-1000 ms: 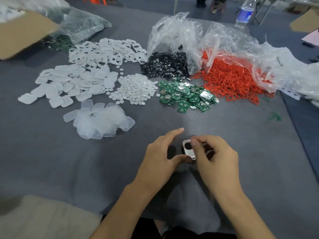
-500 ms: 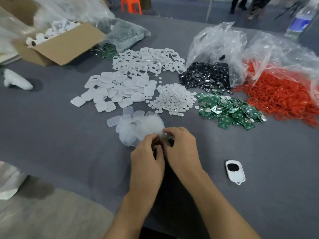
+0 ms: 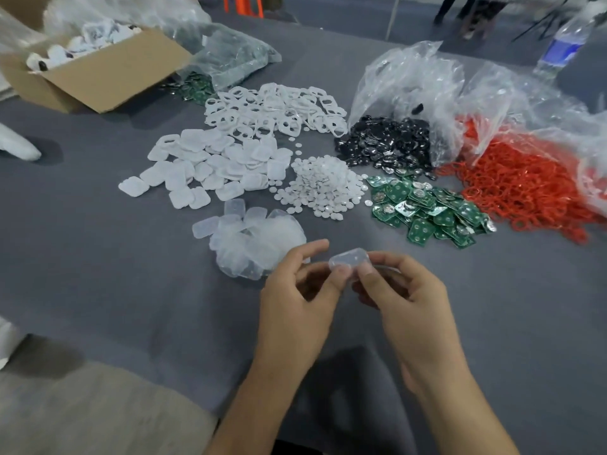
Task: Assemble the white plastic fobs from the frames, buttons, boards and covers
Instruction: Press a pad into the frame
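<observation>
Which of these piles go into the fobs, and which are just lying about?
In use: clear plastic cover pinched by left hand and right hand, white open frames, white round buttons, green circuit boards.
Lying about: brown cardboard box, clear water bottle.

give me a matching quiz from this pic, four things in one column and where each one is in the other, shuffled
Things:
1. cover
2. boards
3. red rings
4. box

Places:
A. far left corner of the table
B. held between the left hand and right hand
C. heap at the far right
D. heap just right of the buttons

Pairs: 1-B, 2-D, 3-C, 4-A
</observation>
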### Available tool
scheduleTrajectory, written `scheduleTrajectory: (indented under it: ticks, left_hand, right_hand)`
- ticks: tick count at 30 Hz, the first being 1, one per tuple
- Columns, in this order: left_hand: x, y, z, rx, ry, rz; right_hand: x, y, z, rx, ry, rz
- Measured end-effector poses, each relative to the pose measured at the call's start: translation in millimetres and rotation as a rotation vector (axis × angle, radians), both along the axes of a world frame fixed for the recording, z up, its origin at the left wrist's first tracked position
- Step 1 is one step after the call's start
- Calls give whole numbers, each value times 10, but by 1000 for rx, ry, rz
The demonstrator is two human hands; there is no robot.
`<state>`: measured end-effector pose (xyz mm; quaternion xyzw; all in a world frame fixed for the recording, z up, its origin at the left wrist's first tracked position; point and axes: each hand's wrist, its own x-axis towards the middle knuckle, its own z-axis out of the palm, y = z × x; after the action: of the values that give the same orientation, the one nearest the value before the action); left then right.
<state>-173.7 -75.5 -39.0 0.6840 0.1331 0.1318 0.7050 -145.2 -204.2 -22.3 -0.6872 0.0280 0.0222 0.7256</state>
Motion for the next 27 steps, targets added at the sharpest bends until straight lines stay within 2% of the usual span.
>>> scheduleTrajectory:
  ticks: [3,11,16,21,23,27]
  left_hand:
    - [-22,-116,42,-106,10,-94]
    - [-56,-465,66,-189,73,-225]
    - [-125,-645,59,-57,102,-303]
    - [-357,-738,-85,163,155,-516]
    - [-401,-799,-130,208,139,-486]
    - [-435,-903,-205,159,125,-410]
  right_hand:
    - [-118,-211,41,-1,18,-9]
    - [-381,-723,42,-72,82,-71]
    - [-587,-930,-1,-74,125,-49]
    - [-742,-1090,-112,-105,93,-80]
    - [-810,-1133,-133,-97,63,-73]
    - [-895,-1118,-195,-39,51,-53]
